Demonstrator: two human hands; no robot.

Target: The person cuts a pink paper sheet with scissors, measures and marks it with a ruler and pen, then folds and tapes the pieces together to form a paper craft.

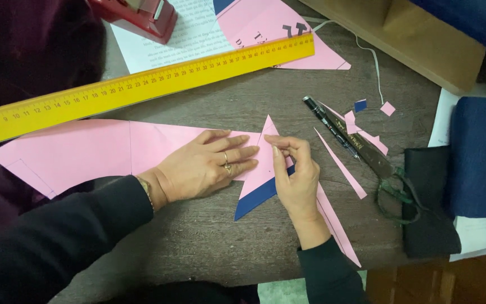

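A long pink paper sheet (80,151) lies across the dark wooden table (209,231), folded at its right end into a point with a blue underside (257,197) showing. My left hand (206,166) lies flat on the pink paper, fingers spread, a ring on one finger. My right hand (293,174) pinches the folded edge of the paper just right of the left fingertips, thumb and forefinger closed on the crease.
A long yellow ruler (142,84) runs diagonally across the top. A red stapler (142,17) sits on printed white paper. A black pen (327,124), scissors (381,169), pink strips (341,166) and scraps lie to the right, beside dark cloth (431,202) and a blue cloth (482,157).
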